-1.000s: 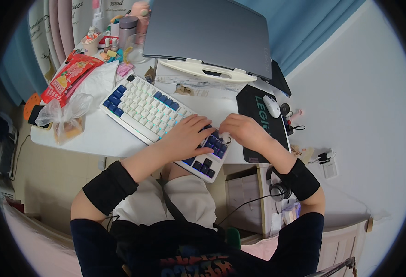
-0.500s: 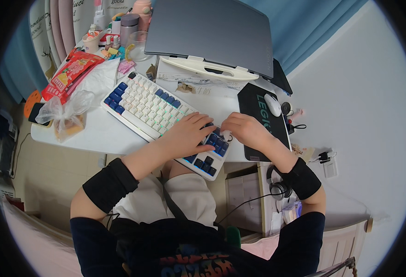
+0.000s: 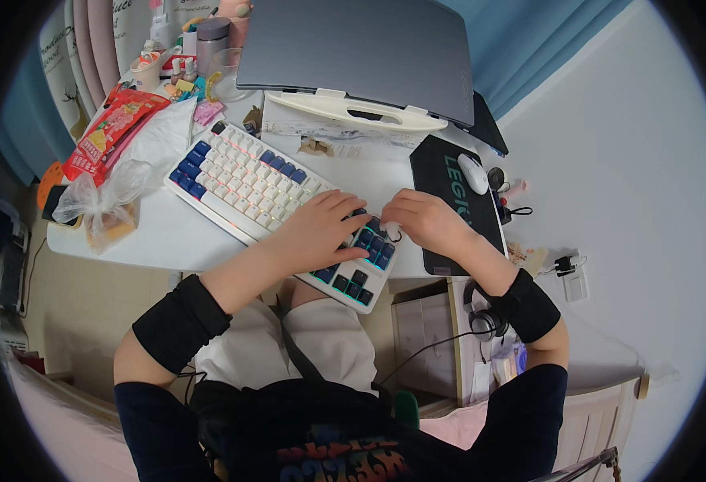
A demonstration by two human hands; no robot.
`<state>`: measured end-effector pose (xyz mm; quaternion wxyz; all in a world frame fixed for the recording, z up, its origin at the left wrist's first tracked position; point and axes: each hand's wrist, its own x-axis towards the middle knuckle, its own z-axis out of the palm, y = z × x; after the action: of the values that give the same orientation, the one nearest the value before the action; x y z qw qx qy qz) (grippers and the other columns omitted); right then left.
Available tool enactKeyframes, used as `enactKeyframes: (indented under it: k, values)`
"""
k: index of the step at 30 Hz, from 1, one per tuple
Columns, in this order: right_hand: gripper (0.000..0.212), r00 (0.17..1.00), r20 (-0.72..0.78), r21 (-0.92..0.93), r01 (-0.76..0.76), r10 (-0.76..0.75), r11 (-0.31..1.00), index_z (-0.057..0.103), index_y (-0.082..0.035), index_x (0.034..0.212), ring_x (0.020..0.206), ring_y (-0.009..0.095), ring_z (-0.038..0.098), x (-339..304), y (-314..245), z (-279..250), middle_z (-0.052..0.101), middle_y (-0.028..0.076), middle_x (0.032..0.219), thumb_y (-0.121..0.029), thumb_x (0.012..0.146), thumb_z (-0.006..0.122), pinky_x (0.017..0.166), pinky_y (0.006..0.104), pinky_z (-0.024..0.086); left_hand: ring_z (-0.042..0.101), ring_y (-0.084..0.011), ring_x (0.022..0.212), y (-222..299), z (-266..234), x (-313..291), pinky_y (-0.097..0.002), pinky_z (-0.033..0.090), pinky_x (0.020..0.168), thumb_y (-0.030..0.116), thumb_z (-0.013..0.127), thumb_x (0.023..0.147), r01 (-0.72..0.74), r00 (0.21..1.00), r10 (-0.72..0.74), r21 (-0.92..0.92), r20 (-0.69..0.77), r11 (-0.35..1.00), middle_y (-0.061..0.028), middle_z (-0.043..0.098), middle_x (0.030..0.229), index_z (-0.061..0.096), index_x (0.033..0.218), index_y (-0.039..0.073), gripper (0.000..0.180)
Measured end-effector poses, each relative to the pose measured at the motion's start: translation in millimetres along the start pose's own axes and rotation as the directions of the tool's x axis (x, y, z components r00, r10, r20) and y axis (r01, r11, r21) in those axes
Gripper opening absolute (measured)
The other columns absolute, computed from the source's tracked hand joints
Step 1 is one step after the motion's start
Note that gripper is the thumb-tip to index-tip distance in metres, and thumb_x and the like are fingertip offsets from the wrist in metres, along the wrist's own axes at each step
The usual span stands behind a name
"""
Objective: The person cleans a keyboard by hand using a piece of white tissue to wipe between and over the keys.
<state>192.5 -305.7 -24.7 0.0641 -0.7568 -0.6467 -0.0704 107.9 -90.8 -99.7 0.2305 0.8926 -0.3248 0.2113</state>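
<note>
A white keyboard [image 3: 244,178] with white, navy and black keys lies at a slant across the desk's front edge, its near right corner over my lap. Coloured light glows between the keys. My left hand [image 3: 318,230] rests palm down on its right half, fingers stretched and thumb apart, covering several keys. At the keyboard's far right corner, my right hand [image 3: 427,223] pinches a small white wad [image 3: 390,228], perhaps tissue, with its fingertips. A small dark ring shape [image 3: 398,237] shows just beside the wad; what it belongs to is unclear.
A grey laptop [image 3: 361,52] stands on a cream stand [image 3: 357,112] behind the keyboard. Rightward, a white mouse [image 3: 473,173] sits on a black mat [image 3: 441,181]. Red packet [image 3: 110,136], clear knotted bag [image 3: 112,205] and cups crowd the left. Headphones [image 3: 485,321] are below the desk.
The whole view has shifted slightly, and the keyboard appears a little further left. Its lights have changed from greenish to pinkish on the left part. Both hands keep nearly the same pose.
</note>
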Motion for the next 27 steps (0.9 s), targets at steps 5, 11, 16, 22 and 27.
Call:
enactKeyframes:
  k: [5, 11, 16, 22, 27]
  values:
    - [0.021, 0.998, -0.007, -0.02, 0.058, -0.058, 0.998, 0.062, -0.003, 0.088, 0.088, 0.021, 0.057, -2.3, -4.0, 1.6, 0.062, 0.004, 0.09, -0.001, 0.067, 0.06, 0.075, 0.0313, 0.051, 0.044, -0.0294, 0.123, 1.4, -1.3, 1.5, -0.0415, 0.032, 0.106, 0.04, 0.064, 0.082, -0.004, 1.0, 0.004, 0.0, 0.015, 1.0, -0.0128, 0.05, 0.129, 0.057, 0.119, 0.006, 0.051]
    - [0.023, 0.997, -0.048, -0.021, 0.06, -0.061, 0.998, 0.062, -0.004, 0.086, 0.087, 0.023, 0.058, -4.3, -6.4, 3.4, 0.062, 0.004, 0.089, 0.001, 0.063, 0.061, 0.074, 0.0317, 0.051, 0.043, -0.0292, 0.123, 1.7, -1.3, 0.8, -0.0415, 0.032, 0.106, 0.04, 0.062, 0.084, -0.013, 1.0, 0.013, 0.019, 0.023, 1.0, -0.0125, 0.05, 0.129, 0.056, 0.121, 0.008, 0.05]
    - [0.026, 0.998, -0.07, -0.003, -0.007, 0.007, 1.0, 0.062, -0.004, 0.084, 0.086, 0.024, 0.059, -6.2, -3.2, 5.4, 0.063, 0.005, 0.088, 0.005, 0.06, 0.062, 0.074, 0.0324, 0.052, 0.043, -0.0286, 0.123, 1.5, -3.7, 2.7, -0.042, 0.032, 0.106, 0.04, 0.061, 0.085, -0.01, 0.998, 0.008, 0.031, 0.066, 0.999, -0.012, 0.05, 0.13, 0.055, 0.124, 0.009, 0.05]
    - [0.023, 0.993, -0.113, -0.023, 0.029, -0.031, 0.999, 0.062, -0.003, 0.087, 0.087, 0.023, 0.058, -6.6, -7.4, 5.4, 0.062, 0.004, 0.087, 0.001, 0.064, 0.06, 0.073, 0.0321, 0.051, 0.043, -0.0286, 0.123, 1.3, -3.9, 1.8, -0.0417, 0.032, 0.105, 0.04, 0.06, 0.085, -0.006, 0.998, 0.005, 0.0, 0.06, 1.0, -0.0119, 0.05, 0.129, 0.056, 0.123, 0.009, 0.049]
    - [0.027, 0.997, -0.074, -0.033, 0.022, -0.024, 0.999, 0.06, -0.004, 0.087, 0.086, 0.024, 0.06, -5.2, -8.9, 4.4, 0.064, 0.005, 0.089, 0.005, 0.062, 0.063, 0.075, 0.0332, 0.051, 0.044, -0.0292, 0.122, 4.6, -5.2, 3.5, -0.0425, 0.032, 0.105, 0.04, 0.064, 0.083, -0.002, 0.999, 0.002, 0.007, 0.051, 1.0, -0.0133, 0.051, 0.126, 0.054, 0.123, 0.006, 0.053]
